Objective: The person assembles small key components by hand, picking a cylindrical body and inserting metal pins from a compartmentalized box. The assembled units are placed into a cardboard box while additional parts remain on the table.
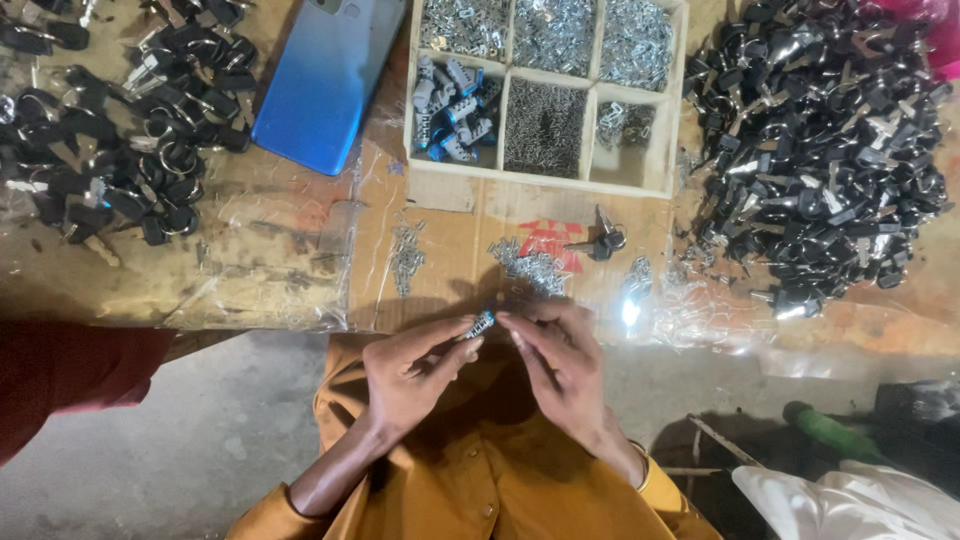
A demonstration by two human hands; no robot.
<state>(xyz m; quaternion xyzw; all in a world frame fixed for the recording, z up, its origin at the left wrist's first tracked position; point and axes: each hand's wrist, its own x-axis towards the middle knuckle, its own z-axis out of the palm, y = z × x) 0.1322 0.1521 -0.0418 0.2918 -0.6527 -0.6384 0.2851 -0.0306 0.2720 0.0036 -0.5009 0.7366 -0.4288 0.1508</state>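
Left hand (410, 375) and right hand (560, 360) raised together — fingertips pinched, meeting

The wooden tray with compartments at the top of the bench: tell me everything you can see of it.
The wooden tray is a shallow box of pale, unpainted wood, split by thin slats into six compartments in two rows. The top row holds heaps of small silvery metal parts. Below, the left cell holds grey lock cylinders with blue ends, the middle one dark fine metal pieces, the right one only a few silvery bits. It lies flat on the cardboard-covered bench, beside a blue phone. Neither hand touches it.
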